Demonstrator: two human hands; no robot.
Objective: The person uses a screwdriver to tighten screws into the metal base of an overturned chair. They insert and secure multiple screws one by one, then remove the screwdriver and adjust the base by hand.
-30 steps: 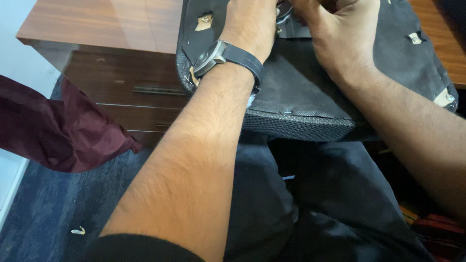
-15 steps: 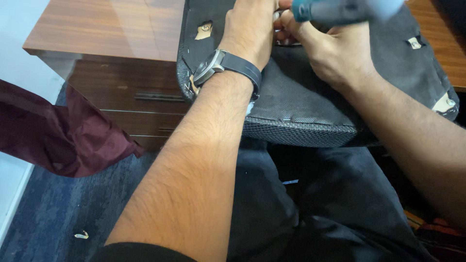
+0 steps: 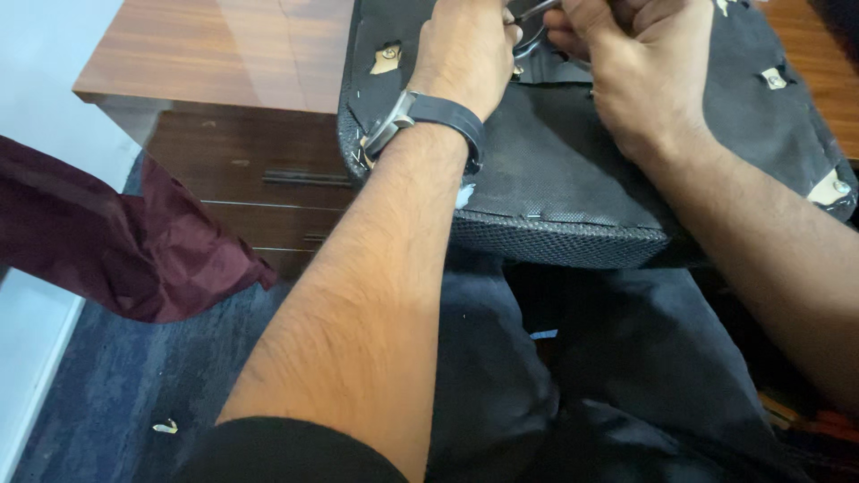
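Observation:
A black fabric-covered seat pad (image 3: 555, 170) with a mesh edge lies upside down over the desk's edge and above my lap. My left hand (image 3: 465, 54), with a dark wristwatch (image 3: 420, 116) on its wrist, rests on the pad's far part; its fingertips are cut off by the top of the view. My right hand (image 3: 644, 72) is clenched just beside it, closed around a tool whose thin metal shaft (image 3: 535, 11) pokes out toward the left hand. A curved metal fitting (image 3: 528, 43) shows between the two hands.
A wooden desk (image 3: 224, 72) with drawers (image 3: 268, 179) stands on the left. A maroon cloth (image 3: 134, 241) hangs at the left. Blue carpet (image 3: 107, 394) holds a small metal scrap (image 3: 164, 427). Beige tabs with screws (image 3: 828, 188) dot the pad's rim.
The blue tool handle seen above my right hand half a second ago is out of view now. Both hands stay close together at the pad's far part, and the view has shifted slightly.

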